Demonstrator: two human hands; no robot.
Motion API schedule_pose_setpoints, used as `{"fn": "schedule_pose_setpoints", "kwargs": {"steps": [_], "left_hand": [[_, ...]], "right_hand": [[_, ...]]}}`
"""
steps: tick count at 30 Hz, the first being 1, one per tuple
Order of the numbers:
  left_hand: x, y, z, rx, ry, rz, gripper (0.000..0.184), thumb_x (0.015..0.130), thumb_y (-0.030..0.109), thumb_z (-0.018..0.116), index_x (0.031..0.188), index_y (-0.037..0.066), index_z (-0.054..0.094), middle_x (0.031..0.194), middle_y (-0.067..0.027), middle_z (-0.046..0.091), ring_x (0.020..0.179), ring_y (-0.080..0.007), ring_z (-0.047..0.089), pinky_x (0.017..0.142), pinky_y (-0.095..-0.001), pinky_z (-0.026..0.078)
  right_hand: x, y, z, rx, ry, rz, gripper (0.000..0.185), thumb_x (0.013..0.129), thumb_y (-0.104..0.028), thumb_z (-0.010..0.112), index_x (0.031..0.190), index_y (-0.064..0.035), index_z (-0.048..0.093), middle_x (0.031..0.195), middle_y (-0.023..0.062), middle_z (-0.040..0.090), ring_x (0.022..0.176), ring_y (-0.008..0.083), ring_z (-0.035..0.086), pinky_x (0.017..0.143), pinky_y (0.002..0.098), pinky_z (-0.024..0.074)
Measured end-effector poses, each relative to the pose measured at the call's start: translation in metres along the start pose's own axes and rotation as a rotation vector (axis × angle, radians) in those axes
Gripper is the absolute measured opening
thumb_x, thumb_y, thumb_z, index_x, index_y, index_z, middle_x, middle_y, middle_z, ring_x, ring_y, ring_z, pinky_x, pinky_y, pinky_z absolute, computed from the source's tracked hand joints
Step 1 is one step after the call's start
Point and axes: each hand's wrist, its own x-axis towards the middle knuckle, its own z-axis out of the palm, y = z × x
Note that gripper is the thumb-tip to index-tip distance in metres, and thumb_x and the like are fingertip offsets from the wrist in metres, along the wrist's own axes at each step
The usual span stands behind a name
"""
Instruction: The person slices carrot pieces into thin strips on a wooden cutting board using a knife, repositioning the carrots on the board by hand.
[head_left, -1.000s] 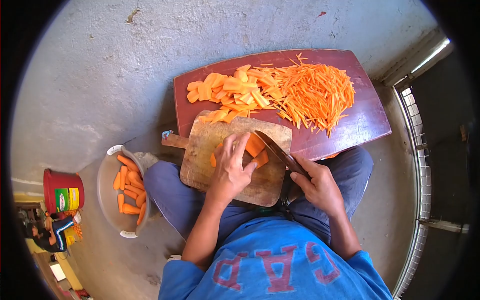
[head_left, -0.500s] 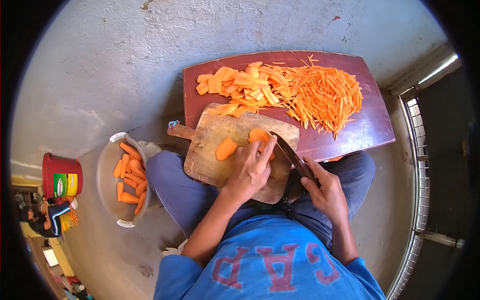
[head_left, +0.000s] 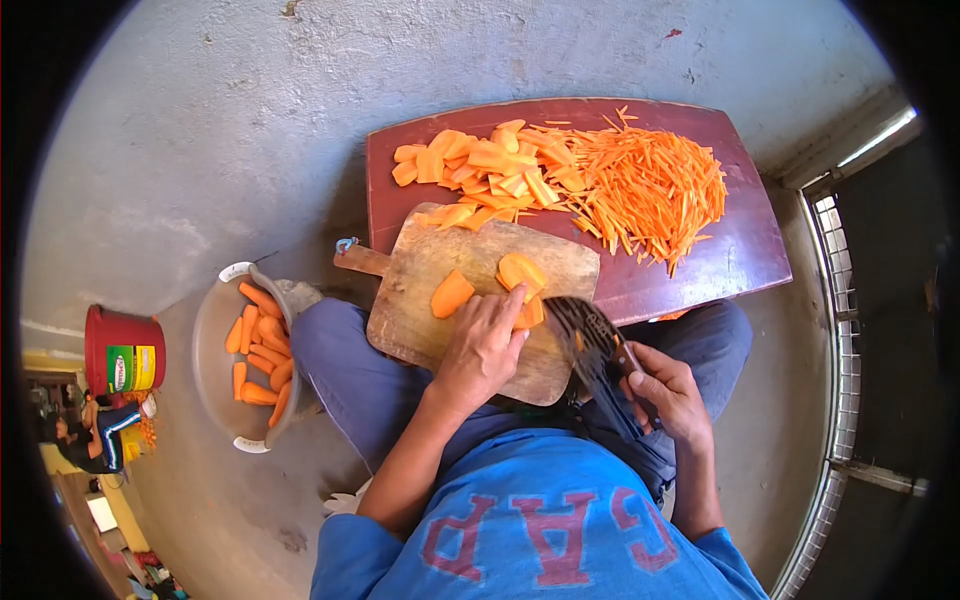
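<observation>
My right hand (head_left: 668, 392) is wrapped round the wooden handle of a broad-bladed kitchen knife (head_left: 590, 340). Its dark blade is turned broadside and stands just right of the cutting board's edge, apart from the carrot. On the wooden cutting board (head_left: 415, 335), which rests over my lap, lie a cut carrot piece (head_left: 452, 294) on the left and overlapping carrot slices (head_left: 520, 270) on the right. With fingers stretched out, my left hand (head_left: 480, 350) touches the near slices with its fingertips. My palm is turned down, so its underside is hidden.
A dark red table (head_left: 740, 245) against the wall bears a heap of carrot slices (head_left: 490, 165) and a pile of carrot strips (head_left: 660, 185). Whole peeled carrots fill part of a tub (head_left: 205, 350) at left. Beyond are a red bucket (head_left: 95, 345) and another person (head_left: 90, 435).
The knife has moved right and down off the carrot, its blade turning broadside. My left hand has drawn slightly down and left, and the carrot under it now shows separate slices.
</observation>
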Motion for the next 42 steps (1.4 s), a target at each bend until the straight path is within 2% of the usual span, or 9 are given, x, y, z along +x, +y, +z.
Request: {"fn": "schedule_pose_setpoints", "kwargs": {"steps": [11,16,22,25,26,29,33,40,42], "left_hand": [[0.024,-0.029,-0.029,-0.12,0.085,-0.022,0.069,0.098,-0.005,0.079,0.164,0.001,0.056,0.123,-0.0257,0.073,0.109,-0.0471,0.072,0.096,-0.0536,0.06],[0.086,-0.064,-0.059,0.301,0.25,-0.001,0.066,0.098,0.007,0.087,0.158,0.0,0.061,0.135,-0.0257,0.071,0.13,-0.0459,0.069,0.11,-0.0527,0.056],[0.034,-0.041,-0.038,0.016,0.086,-0.103,0.062,0.092,0.016,0.093,0.147,-0.002,0.071,0.135,-0.0211,0.071,0.126,-0.042,0.067,0.113,-0.0513,0.054],[0.03,-0.022,-0.015,0.032,0.057,-0.022,0.063,0.089,0.016,0.096,0.144,-0.003,0.073,0.13,-0.0214,0.072,0.122,-0.042,0.069,0.112,-0.0498,0.055],[0.031,-0.02,-0.009,0.041,0.06,-0.021,0.063,0.088,0.017,0.096,0.144,-0.003,0.073,0.129,-0.0216,0.072,0.122,-0.0423,0.069,0.111,-0.0495,0.055],[0.04,-0.018,-0.004,-0.018,0.063,-0.145,0.058,0.088,0.016,0.096,0.14,-0.004,0.076,0.13,-0.0216,0.072,0.124,-0.0426,0.068,0.11,-0.0484,0.056],[0.035,-0.027,0.002,-0.02,0.034,-0.059,0.046,0.089,0.012,0.093,0.129,-0.005,0.079,0.126,-0.0205,0.07,0.12,-0.0414,0.068,0.105,-0.0481,0.057],[-0.006,-0.008,-0.005,-0.002,0.031,-0.033,0.038,0.087,0.004,0.093,0.12,-0.005,0.079,0.12,-0.0195,0.067,0.112,-0.0389,0.069,0.099,-0.0479,0.059],[-0.014,-0.006,-0.004,-0.012,0.042,-0.041,0.038,0.085,0.002,0.093,0.12,-0.006,0.079,0.122,-0.0191,0.066,0.111,-0.0377,0.069,0.097,-0.047,0.059]], "right_hand": [[0.004,-0.006,0.021,0.026,-0.024,-0.095,0.056,0.115,-0.026,0.075,0.158,0.0069,0.061,0.094,0.0012,0.064,0.062,0.006,0.058,0.052,0.0219,0.0472],[0.006,-0.009,0.022,-0.019,0.026,-0.149,0.06,0.114,-0.028,0.076,0.161,0.0064,0.06,0.093,0.0002,0.066,0.063,0.0052,0.059,0.051,0.022,0.0473],[0.005,-0.02,0.024,-0.21,0.191,-0.102,0.047,0.115,-0.013,0.068,0.16,0.0012,0.064,0.097,0.0048,0.071,0.07,0.0089,0.063,0.063,0.0288,0.0541],[0.028,-0.028,0.026,-0.49,0.208,-0.299,0.042,0.113,-0.01,0.069,0.152,0.0031,0.065,0.096,0.014,0.072,0.083,0.0163,0.071,0.076,0.0378,0.0589],[0.032,-0.038,0.029,-0.523,0.203,-0.241,0.042,0.11,-0.008,0.07,0.15,0.0035,0.064,0.1,0.0236,0.073,0.093,0.0307,0.076,0.088,0.045,0.0595],[0.056,-0.032,0.029,-0.71,0.171,-0.517,0.048,0.111,-0.006,0.07,0.157,0.0063,0.063,0.108,0.018,0.08,0.091,0.0211,0.075,0.086,0.037,0.0606],[0.054,-0.039,0.038,-0.757,0.14,-0.471,0.048,0.105,-0.005,0.073,0.15,0.0065,0.064,0.118,0.0356,0.076,0.115,0.0531,0.077,0.096,0.0496,0.06],[0.015,-0.036,0.052,-0.577,0.044,-0.327,0.052,0.106,-0.002,0.072,0.155,0.0098,0.059,0.133,0.0346,0.075,0.126,0.053,0.074,0.101,0.0487,0.0602],[0.011,-0.031,0.056,-0.582,0.049,-0.321,0.051,0.107,-0.003,0.072,0.155,0.0073,0.06,0.119,0.0286,0.077,0.109,0.0387,0.077,0.097,0.0441,0.0599]]}}
